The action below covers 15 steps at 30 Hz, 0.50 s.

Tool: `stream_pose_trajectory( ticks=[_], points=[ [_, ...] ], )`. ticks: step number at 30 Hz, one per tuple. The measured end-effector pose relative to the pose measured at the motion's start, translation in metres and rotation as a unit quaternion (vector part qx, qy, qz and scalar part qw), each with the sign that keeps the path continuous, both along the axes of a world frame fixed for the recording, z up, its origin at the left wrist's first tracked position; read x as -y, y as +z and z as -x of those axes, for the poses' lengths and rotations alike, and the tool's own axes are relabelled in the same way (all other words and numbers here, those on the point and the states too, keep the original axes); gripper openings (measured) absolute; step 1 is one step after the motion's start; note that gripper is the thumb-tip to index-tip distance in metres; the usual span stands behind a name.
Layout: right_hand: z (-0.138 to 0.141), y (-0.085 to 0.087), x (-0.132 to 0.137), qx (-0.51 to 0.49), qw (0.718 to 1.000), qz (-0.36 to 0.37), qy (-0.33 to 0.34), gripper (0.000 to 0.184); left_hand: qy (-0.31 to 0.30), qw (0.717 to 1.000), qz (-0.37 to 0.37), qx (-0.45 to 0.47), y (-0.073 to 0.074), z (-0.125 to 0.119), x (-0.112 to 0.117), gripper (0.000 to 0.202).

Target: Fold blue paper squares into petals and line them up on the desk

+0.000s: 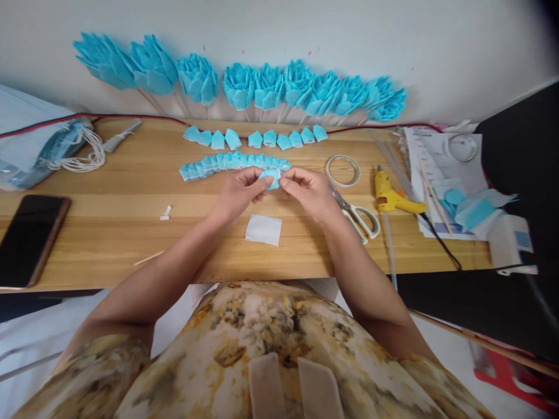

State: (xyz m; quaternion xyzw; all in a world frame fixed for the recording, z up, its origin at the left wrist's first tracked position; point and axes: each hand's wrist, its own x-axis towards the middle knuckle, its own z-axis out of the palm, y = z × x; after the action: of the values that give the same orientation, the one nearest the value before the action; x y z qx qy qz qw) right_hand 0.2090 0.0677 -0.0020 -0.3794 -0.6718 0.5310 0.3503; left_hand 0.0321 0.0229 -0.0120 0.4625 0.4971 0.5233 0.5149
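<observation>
My left hand (239,195) and my right hand (305,192) meet over the middle of the wooden table (109,233), both pinched on one small folded blue paper piece (271,177). Just behind it lies a curved row of several overlapping folded blue petals (218,164), and further back a second row of separate blue petals (255,138). A white paper square (263,229) lies on the table below my hands.
Several finished blue paper flowers on sticks (240,84) lean against the wall. Scissors (356,214), a tape roll (343,170) and a yellow glue gun (391,196) lie at right. A black phone (28,238) and a bag of white cords (65,152) are at left.
</observation>
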Motion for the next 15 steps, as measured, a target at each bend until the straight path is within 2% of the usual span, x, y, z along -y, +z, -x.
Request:
stream_pose_trajectory(
  ticks=[6, 13, 15],
  points=[
    [0.0002, -0.0011, 0.0, 0.01, 1.0, -0.018, -0.005, 0.021, -0.001, 1.0, -0.011, -0.029, 0.0023, -0.0006, 0.001, 0.028],
    [-0.0014, -0.0005, -0.0002, -0.03, 0.999, 0.01, 0.017, 0.033, -0.013, 0.998, -0.03, -0.054, 0.0004, 0.0005, 0.0003, 0.023],
    [-0.0017, -0.0009, 0.0, -0.023, 0.999, 0.007, 0.022, 0.032, -0.017, 0.997, -0.042, -0.055, 0.0003, 0.0001, 0.0002, 0.022]
  ],
)
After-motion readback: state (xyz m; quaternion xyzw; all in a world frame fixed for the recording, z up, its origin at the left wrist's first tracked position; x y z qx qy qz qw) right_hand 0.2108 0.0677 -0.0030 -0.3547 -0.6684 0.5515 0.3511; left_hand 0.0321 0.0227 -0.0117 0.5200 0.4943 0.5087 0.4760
